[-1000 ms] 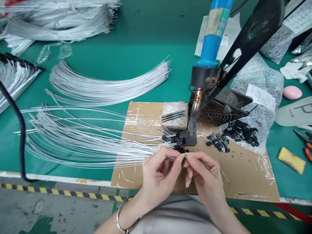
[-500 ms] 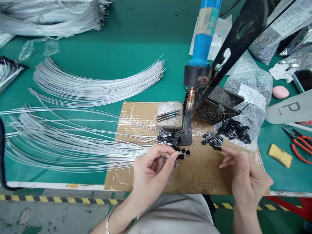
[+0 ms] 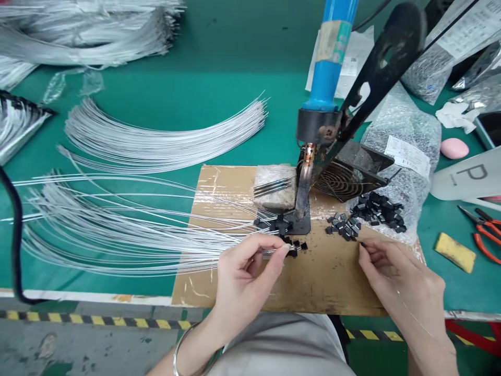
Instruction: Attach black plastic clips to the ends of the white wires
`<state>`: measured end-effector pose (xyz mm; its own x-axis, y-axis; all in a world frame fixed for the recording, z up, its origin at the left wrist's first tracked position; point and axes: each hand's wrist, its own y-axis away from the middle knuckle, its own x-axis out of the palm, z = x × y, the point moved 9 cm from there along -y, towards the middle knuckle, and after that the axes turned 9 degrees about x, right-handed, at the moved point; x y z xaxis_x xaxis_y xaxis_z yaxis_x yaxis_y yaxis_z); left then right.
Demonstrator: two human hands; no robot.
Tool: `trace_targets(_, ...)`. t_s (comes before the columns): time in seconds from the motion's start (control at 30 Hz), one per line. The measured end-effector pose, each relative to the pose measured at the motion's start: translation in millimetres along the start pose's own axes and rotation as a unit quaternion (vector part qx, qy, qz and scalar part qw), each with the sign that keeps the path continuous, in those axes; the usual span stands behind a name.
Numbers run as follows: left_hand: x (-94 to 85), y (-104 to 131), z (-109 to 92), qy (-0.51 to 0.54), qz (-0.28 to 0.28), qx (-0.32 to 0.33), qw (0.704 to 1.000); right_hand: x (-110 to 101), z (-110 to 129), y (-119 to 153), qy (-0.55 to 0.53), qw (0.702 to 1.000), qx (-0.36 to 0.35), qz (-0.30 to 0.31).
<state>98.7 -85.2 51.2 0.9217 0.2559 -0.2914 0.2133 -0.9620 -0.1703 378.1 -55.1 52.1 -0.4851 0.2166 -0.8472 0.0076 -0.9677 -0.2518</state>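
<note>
Left hand (image 3: 245, 271) pinching thin wire ends (image 3: 270, 252) beside black parts at 12 o'clock. Right hand (image 3: 395, 277) narrow, fingertips on one small black chip (image 3: 362, 244) below the chip pile (image 3: 348, 227). Risk: chip slipping from so slight a grip; loose wires snagging; hot iron (image 3: 305, 183) close by.

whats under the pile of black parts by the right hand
The black parts lie partly on a bubble-wrap bag, partly on the taped cardboard. What the bag holds stays hidden.
</note>
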Motion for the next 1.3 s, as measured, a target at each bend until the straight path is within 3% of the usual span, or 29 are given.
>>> trace_targets(0.1, -0.4, -2.0, -3.0, -0.011, 0.002, 0.005, 1.000, -0.1, -26.1, 1.1, -0.092, 0.988, 0.125, 0.020)
trace_targets(0.17, 0.2, -4.3, -5.8, -0.017, 0.006, 0.007, 1.000, 1.9, -31.2, 3.8, -0.174, 0.966, 0.189, 0.017)
trace_targets(0.33, 1.2, -6.1, -8.2, -0.024, 0.012, 0.015, 1.000, 19.0, 14.0, 1.5, -0.393, 0.895, 0.205, 0.055)
trace_targets(0.43, 0.5, -4.4, -4.8, -0.031, 0.011, 0.003, 0.999, 30.9, 43.2, -1.0, -0.457, 0.859, 0.211, 0.095)
trace_targets(0.57, 0.1, -3.1, -0.6, -0.035, 0.016, -0.021, 0.999, 43.6, 62.6, -1.6, -0.498, 0.825, 0.233, 0.129)
trace_targets(0.7, -0.5, -3.5, -2.0, -0.030, 0.015, -0.021, 0.999, 54.2, 76.5, -2.1, -0.510, 0.814, 0.223, 0.166)
trace_targets(0.87, 3.4, -4.3, -3.6, 0.054, 0.017, -0.025, 0.998, 63.5, 83.6, -0.8, -0.529, 0.797, 0.223, 0.185)
trace_targets(1.3, 6.3, -10.3, -4.7, 0.113, 0.031, -0.045, 0.992, 65.0, 89.8, 0.0, -0.525, 0.806, 0.177, 0.210)
